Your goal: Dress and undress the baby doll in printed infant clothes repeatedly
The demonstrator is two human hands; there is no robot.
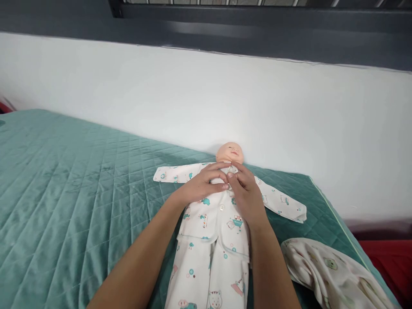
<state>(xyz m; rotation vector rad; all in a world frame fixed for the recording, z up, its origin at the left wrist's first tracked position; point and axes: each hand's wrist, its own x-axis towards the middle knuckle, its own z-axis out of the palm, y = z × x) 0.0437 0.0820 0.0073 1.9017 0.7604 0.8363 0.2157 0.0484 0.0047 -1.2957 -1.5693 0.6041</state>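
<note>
A baby doll (229,151) lies on its back, its head close to the wall. It wears a white printed baby shirt (201,216) with both sleeves stretched out to the sides, and matching white pants (193,274). At the upper chest, just below the doll's chin, my left hand (207,182) and my right hand (246,189) meet, fingers bent and closed on the shirt's front edges. The fabric between my fingertips is partly hidden. Lower down the front, a small button (222,207) shows.
A green quilted cover (96,206) spreads under the doll. A crumpled white printed cloth (334,270) lies at the lower right, near the cover's edge. Beyond that edge is something red (389,262). A white wall (193,98) with a dark frame (225,32) above it stands behind.
</note>
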